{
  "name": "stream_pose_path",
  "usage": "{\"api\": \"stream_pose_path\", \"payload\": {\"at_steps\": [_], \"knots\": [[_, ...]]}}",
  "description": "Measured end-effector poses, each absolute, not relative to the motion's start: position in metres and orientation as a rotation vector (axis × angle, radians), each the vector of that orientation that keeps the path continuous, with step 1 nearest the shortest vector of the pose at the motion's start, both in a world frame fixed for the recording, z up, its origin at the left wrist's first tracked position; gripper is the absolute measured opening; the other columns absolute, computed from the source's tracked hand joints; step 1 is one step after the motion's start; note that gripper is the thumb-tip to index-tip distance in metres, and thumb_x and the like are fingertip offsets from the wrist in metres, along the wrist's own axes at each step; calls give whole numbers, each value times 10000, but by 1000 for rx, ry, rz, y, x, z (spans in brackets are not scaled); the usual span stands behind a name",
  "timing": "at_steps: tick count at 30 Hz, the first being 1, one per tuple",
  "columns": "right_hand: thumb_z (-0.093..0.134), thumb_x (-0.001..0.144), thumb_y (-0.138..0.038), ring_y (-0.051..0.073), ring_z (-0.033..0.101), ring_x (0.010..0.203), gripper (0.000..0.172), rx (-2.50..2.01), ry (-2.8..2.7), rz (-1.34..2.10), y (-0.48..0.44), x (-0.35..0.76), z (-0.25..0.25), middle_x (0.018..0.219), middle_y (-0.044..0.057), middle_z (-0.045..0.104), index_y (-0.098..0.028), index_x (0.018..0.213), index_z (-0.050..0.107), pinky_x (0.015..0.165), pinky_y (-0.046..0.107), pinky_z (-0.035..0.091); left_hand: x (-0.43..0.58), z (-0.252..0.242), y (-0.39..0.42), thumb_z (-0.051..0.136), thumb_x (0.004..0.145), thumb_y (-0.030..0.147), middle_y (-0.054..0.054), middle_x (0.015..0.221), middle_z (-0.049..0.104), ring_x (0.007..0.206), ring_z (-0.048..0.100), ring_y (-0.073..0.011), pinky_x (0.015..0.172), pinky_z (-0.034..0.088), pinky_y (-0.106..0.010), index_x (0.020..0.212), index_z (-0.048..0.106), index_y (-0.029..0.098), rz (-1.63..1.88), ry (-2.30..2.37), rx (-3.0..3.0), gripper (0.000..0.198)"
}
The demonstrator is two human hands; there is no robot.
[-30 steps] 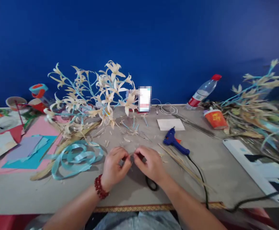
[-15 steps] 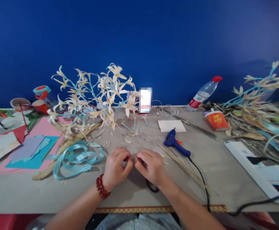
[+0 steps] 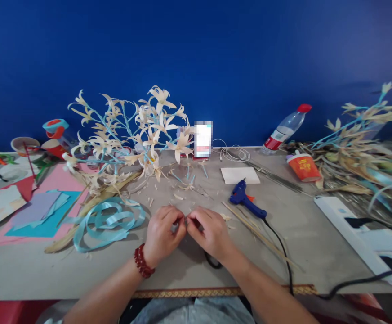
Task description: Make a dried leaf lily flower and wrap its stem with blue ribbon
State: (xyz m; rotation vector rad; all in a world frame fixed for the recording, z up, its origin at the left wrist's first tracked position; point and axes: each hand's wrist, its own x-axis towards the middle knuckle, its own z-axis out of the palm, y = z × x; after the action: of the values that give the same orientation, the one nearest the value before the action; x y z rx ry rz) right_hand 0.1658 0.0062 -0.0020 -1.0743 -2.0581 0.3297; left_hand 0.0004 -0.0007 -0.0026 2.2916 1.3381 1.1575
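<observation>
My left hand (image 3: 165, 231) and my right hand (image 3: 209, 231) meet above the middle of the table, both in a pinch with the fingertips touching or nearly so. Whatever lies between the fingertips is too small to make out. A red bead bracelet (image 3: 143, 262) circles my left wrist. Left of that hand lies a loose coil of light-blue ribbon (image 3: 110, 225). Beyond the hands are small blue-stemmed flower pieces (image 3: 189, 183) and pale scraps (image 3: 179, 196). To the right of my right hand lies a blue glue gun (image 3: 246, 200), its nozzle pointing away.
Behind the ribbon stands a branching spray of cream flowers (image 3: 162, 121). Coloured paper sheets (image 3: 30, 211) lie at left. At right are a white power strip (image 3: 347, 238), a red cup (image 3: 305, 168), a tilted bottle (image 3: 285, 130) and dried husks (image 3: 347, 189). The glue gun's black cord (image 3: 283, 252) runs forward.
My hands have drawn slightly closer together, the right one shifting a little left, and both stay pinched. The whole view has shifted slightly; the objects on the table look unmoved.
</observation>
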Motion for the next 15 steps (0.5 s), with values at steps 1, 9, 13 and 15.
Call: {"api": "stream_pose_path", "payload": {"at_steps": [1,9,13,15], "knots": [[505,907,-200,161,526,598,156,-1068,-2057,293,6,167,-3,643,-4,572,-216,754,526,589,283,375,-1,-3,0,545,847,114,-43,742,629,729,563,-203,691,447,-328,767,559,192,1149,1358,2286,113],[526,886,-160,142,525,577,117,-1056,-1904,279,9,174,-5,641,-20,563,-225,788,525,594,262,398,-11,2,3,475,876,140,-39,763,615,732,580,-196,681,454,-314,810,564,204,1162,1367,2086,128],[518,895,-182,152,516,572,136,-1044,-1951,270,6,168,-5,628,-13,568,-231,769,512,578,272,390,0,6,0,527,864,163,-45,794,638,770,594,-204,719,464,-326,838,574,207,1150,1305,2101,70],[507,901,-187,157,518,579,146,-1051,-1961,261,5,166,-5,626,-8,572,-234,763,510,581,277,391,2,5,0,521,854,133,-36,764,630,751,583,-197,710,460,-321,790,557,210,1170,1313,2107,106]]}}
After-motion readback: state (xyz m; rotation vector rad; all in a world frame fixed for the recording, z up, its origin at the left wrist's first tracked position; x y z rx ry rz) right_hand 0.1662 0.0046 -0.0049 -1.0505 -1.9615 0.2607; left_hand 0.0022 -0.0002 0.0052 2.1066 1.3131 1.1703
